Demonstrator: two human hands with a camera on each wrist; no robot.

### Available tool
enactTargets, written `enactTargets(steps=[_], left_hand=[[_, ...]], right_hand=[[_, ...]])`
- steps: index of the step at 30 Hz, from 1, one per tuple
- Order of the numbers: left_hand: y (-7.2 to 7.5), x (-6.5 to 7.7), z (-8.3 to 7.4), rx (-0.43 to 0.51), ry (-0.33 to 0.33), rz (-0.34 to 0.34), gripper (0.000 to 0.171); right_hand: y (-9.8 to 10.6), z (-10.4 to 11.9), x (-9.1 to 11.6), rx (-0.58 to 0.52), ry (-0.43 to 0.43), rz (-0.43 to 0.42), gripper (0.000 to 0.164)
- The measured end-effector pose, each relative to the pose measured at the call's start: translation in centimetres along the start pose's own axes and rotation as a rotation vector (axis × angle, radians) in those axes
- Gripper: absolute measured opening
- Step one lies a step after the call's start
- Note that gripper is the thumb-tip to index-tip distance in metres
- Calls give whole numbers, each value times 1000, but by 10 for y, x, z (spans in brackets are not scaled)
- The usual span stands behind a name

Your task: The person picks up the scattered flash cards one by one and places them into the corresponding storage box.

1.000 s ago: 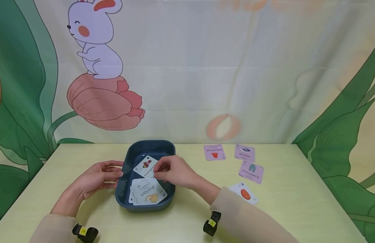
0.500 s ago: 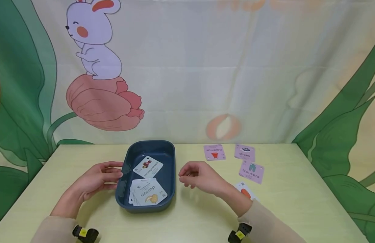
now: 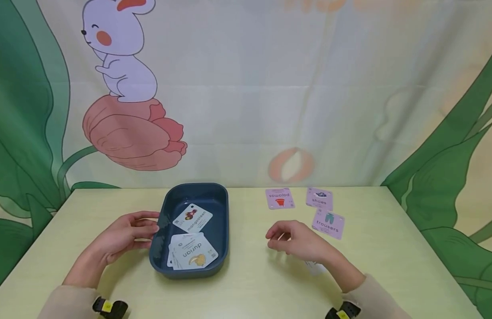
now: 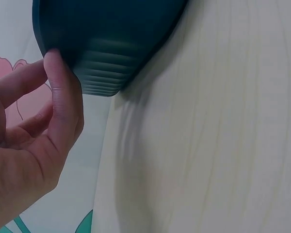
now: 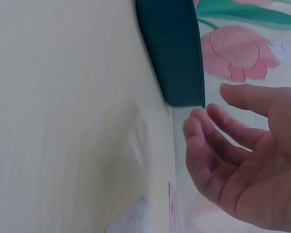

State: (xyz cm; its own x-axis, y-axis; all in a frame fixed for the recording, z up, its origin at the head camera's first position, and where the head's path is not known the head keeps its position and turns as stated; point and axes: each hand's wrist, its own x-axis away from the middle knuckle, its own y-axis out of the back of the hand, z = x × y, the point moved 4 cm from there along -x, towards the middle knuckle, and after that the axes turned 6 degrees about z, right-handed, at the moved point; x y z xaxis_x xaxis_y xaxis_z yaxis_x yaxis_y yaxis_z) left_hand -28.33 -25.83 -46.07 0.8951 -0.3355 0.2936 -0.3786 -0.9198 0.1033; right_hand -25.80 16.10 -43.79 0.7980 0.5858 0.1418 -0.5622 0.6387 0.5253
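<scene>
A dark blue tray (image 3: 224, 239) stands on the left half of the table, with my left hand (image 3: 124, 237) at its left side. The fingertips of that hand touch the tray's outer wall near the rim, also seen in the left wrist view. Inside the tray lie a white mangosteen card (image 3: 193, 218) and several overlapping white cards, the durian card (image 3: 195, 253) on top. My right hand (image 3: 299, 241) hovers over the table right of the tray, fingers loosely bent and holding nothing. Below it, a white card (image 3: 315, 268) is mostly hidden by the hand and wrist.
Three purple cards lie at the back right: pajamas (image 3: 280, 198), shoes (image 3: 319, 198) and trousers (image 3: 328, 223). The shoes and trousers cards nearly touch. A printed curtain (image 3: 230, 110) with a rabbit hangs behind the table's back edge.
My right hand has left the tray and moved right, over the white card on the table. The mangosteen card is now uncovered in the tray. The left hand stays at the tray's side.
</scene>
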Motion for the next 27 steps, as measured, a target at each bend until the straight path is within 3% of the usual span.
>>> enactTargets(steps=[5,14,21,27], left_hand=[[-2,0,0,-2,-3,-1,60],[-14,-3,-8,-32,-20,12,58],[-20,-6,-9,-16,-31,17,55],[-25,-6,-12,-14,-35,17,55]], right_hand=[[12,-14,15,128,-53,-44,22],[32,-32,34,264,-178,-140,31],[44,-48,36,316,-366,-194,55],[49,-56,39,364,-405,-196,72]])
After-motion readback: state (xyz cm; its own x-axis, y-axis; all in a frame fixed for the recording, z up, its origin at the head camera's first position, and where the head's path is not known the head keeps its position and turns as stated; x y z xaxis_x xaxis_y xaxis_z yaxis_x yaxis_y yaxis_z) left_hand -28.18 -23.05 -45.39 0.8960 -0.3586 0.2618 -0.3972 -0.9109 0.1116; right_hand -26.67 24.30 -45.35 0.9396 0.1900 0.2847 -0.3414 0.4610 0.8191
